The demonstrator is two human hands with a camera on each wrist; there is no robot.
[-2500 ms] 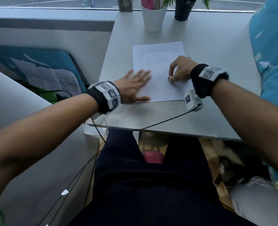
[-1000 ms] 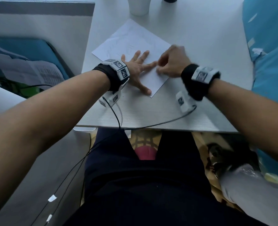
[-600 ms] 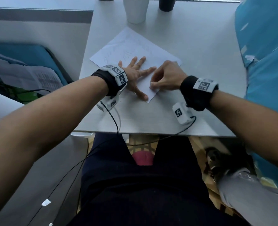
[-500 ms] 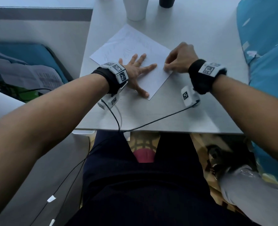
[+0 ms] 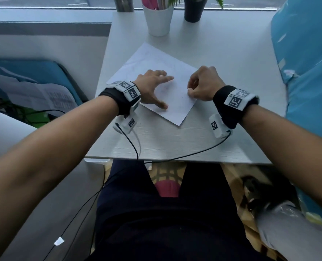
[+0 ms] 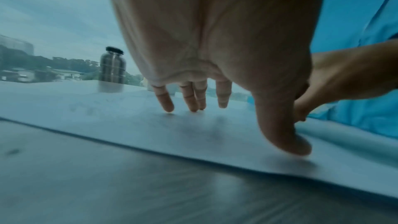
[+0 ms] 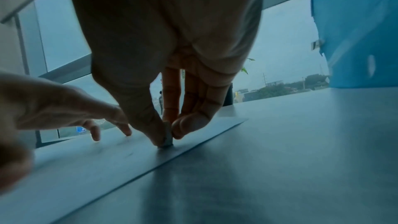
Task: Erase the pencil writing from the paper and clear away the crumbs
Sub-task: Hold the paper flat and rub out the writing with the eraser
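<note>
A white sheet of paper (image 5: 156, 65) with faint pencil marks lies turned at an angle on the grey table (image 5: 222, 59). My left hand (image 5: 152, 87) is spread flat on the paper (image 6: 133, 125), fingertips and thumb pressing it down. My right hand (image 5: 191, 89) pinches a small pale eraser (image 7: 168, 135) between thumb and fingers, its tip touching the paper (image 7: 107, 159) close to the right edge. Only a sliver of the eraser (image 5: 189, 89) shows in the head view. Faint smudges (image 6: 206, 130) lie on the sheet between my hands.
A white cup (image 5: 158, 19) with pens and a dark plant pot (image 5: 194, 8) stand at the table's far edge, a metal bottle (image 6: 112, 71) beside them. A blue cushion (image 5: 307, 63) borders the table's right side. Cables (image 5: 175, 157) run over the near edge.
The paper was turned from straight to angled. My right hand has come back down to the sheet's right edge with the eraser. My left hand still presses on the paper.
</note>
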